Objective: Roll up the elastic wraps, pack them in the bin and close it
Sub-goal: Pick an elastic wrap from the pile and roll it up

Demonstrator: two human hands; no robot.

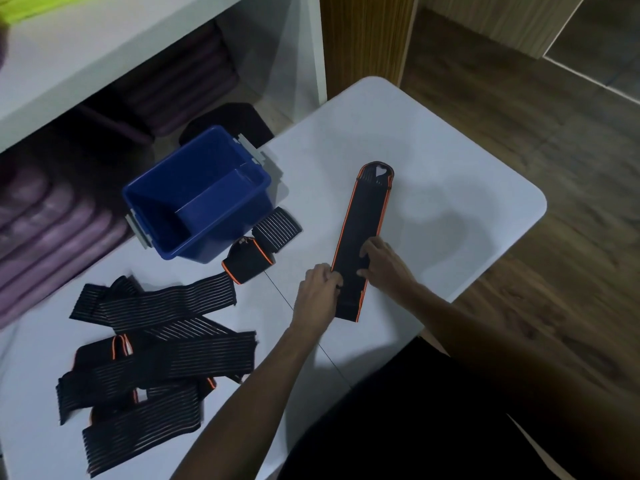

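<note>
A long black elastic wrap with orange edges [363, 223] lies flat on the white table [450, 161], running from near my hands up to the far side. My left hand [317, 289] pinches its left edge near the lower end. My right hand [384, 263] presses on the wrap with straight fingers. An open, empty blue bin [194, 199] with grey latches stands at the left. Two rolled wraps sit beside it: a striped one [277, 228] and an orange-trimmed one [247, 259]. A pile of several unrolled striped wraps [156, 348] lies at the lower left.
A white shelf unit [104, 53] with stacked purple mats [52, 230] stands behind the table at the left. A dark round object [239, 119] sits behind the bin. Wooden floor [554, 168] lies to the right of the table's rounded edge.
</note>
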